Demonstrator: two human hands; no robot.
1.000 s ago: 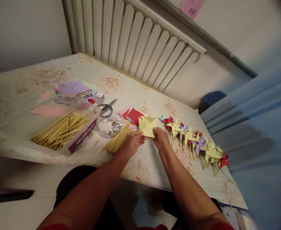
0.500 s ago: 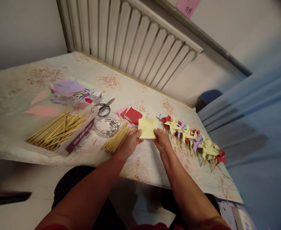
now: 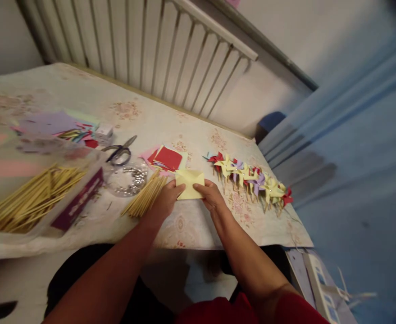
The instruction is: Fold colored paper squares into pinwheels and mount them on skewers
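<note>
Between my two hands is a pale yellow paper square [image 3: 189, 179], held above the table near its front edge. My left hand [image 3: 168, 196] pinches its left side, thumb on top. At the right side, my right hand [image 3: 210, 194] grips it with the thumb lying on the paper's face. The fingers behind the paper are mostly hidden. Just beyond the paper lies a stack of red, pink and other coloured paper squares [image 3: 169, 158]. Left of my left hand is a bundle of thin wooden sticks [image 3: 143, 194].
A round clear dish of shiny metal pieces [image 3: 132, 179], scissors [image 3: 120, 150] and a small box [image 3: 104, 132] are at left. Further left stands a plastic bin [image 3: 98, 177] of sticks, with loose coloured paper [image 3: 51, 122] behind. Finished paper pinwheels [image 3: 241, 173] lie in a row at right.
The view has swung so the table things sit further left. Both thumbs have moved inward onto the face of the yellow paper, which stays in both hands.
</note>
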